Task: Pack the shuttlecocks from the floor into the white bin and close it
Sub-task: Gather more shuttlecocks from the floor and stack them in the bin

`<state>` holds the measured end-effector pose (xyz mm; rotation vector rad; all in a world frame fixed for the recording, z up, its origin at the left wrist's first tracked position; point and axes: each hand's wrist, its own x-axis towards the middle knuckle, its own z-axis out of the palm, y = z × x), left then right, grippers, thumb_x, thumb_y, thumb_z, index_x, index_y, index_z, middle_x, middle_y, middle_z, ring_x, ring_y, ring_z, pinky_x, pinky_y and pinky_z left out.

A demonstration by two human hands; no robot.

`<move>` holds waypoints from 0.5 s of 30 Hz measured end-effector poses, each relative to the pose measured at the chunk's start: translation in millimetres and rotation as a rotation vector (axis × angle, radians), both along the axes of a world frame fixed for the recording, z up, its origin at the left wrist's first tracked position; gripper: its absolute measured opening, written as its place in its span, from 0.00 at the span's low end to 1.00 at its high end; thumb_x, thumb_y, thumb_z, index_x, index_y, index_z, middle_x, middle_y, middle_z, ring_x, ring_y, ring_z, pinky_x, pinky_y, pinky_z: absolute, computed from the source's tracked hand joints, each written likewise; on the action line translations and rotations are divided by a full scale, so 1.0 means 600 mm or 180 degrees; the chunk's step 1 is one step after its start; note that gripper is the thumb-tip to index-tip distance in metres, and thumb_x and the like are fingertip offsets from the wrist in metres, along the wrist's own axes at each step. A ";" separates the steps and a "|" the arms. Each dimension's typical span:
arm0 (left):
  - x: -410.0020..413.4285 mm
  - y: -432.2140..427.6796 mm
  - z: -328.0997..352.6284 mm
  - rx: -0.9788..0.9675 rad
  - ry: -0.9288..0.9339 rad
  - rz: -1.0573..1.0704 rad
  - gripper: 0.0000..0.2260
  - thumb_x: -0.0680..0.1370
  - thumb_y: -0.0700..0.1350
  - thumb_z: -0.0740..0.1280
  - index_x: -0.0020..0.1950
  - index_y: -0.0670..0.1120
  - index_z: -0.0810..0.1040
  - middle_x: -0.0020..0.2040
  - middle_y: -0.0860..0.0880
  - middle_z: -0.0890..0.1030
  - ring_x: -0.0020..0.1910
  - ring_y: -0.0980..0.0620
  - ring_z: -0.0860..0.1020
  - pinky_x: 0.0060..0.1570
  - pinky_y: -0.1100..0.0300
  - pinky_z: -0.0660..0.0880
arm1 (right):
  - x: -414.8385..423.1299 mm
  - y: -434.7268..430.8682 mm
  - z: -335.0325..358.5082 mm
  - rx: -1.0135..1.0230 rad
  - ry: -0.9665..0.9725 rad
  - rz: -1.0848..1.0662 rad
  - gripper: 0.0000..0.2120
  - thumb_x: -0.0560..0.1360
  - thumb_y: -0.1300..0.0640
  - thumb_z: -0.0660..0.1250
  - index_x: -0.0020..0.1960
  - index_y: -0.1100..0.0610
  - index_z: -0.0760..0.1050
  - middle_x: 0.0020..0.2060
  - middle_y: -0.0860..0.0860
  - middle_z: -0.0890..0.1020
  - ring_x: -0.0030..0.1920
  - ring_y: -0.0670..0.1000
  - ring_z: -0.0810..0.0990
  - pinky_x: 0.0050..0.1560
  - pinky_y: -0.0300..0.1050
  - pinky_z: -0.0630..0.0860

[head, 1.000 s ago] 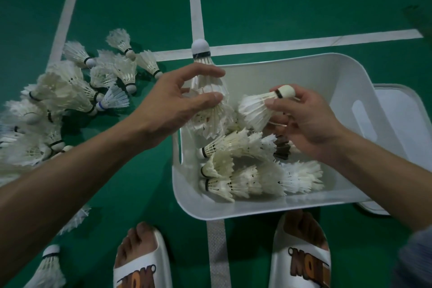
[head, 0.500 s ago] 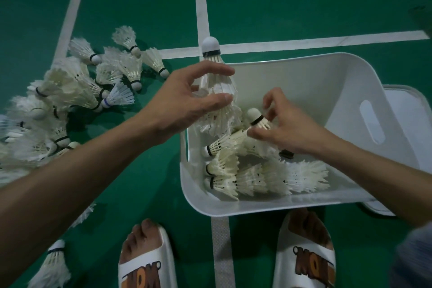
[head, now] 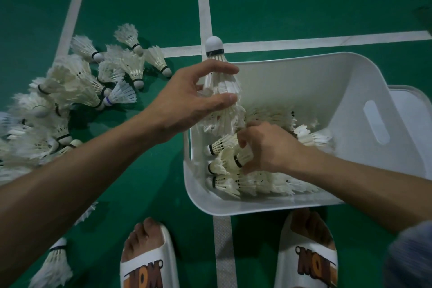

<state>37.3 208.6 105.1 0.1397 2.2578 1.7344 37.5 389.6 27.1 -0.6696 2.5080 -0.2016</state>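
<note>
Nearest us, two white slippers (head: 308, 264) stand on the green floor (head: 140, 182), with one stray shuttlecock (head: 55, 264) lying to their left. Just beyond the toes sits the white bin (head: 233, 209), open, with nested shuttlecocks (head: 257, 182) lying on their sides in it, corks toward its left wall. Our right grip (head: 273, 147) is inside the bin, fingers curled round a black-banded shuttlecock (head: 243, 156) on top of those rows. Our left grip (head: 187, 105) is clamped on an upright stack of shuttlecocks (head: 222, 82), cork up, over the bin's left edge. Farther left a loose pile (head: 77, 91) covers the floor. The lid (head: 411, 112) lies behind the bin's right side, and white court lines (head: 203, 2) cross beyond.
</note>
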 end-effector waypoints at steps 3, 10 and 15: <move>0.000 0.000 -0.001 -0.0006 0.0006 -0.0003 0.17 0.73 0.42 0.72 0.60 0.53 0.78 0.56 0.62 0.75 0.46 0.53 0.83 0.47 0.64 0.79 | 0.003 -0.013 -0.012 0.0070 -0.0027 0.0030 0.31 0.62 0.39 0.77 0.59 0.52 0.73 0.55 0.49 0.76 0.51 0.52 0.76 0.52 0.48 0.77; 0.000 -0.004 0.000 -0.0047 -0.0065 -0.0030 0.16 0.72 0.43 0.72 0.59 0.53 0.78 0.66 0.54 0.72 0.47 0.52 0.83 0.51 0.61 0.79 | -0.005 0.012 0.004 -0.0364 -0.0391 0.0068 0.32 0.64 0.47 0.78 0.65 0.52 0.71 0.53 0.50 0.78 0.50 0.49 0.76 0.51 0.49 0.77; -0.001 -0.001 -0.002 -0.0099 -0.0092 -0.0059 0.17 0.72 0.44 0.72 0.60 0.53 0.78 0.66 0.52 0.74 0.48 0.45 0.83 0.54 0.55 0.79 | 0.002 0.006 -0.013 -0.0614 -0.0298 -0.0222 0.29 0.65 0.50 0.79 0.63 0.50 0.74 0.53 0.49 0.77 0.48 0.48 0.77 0.49 0.44 0.77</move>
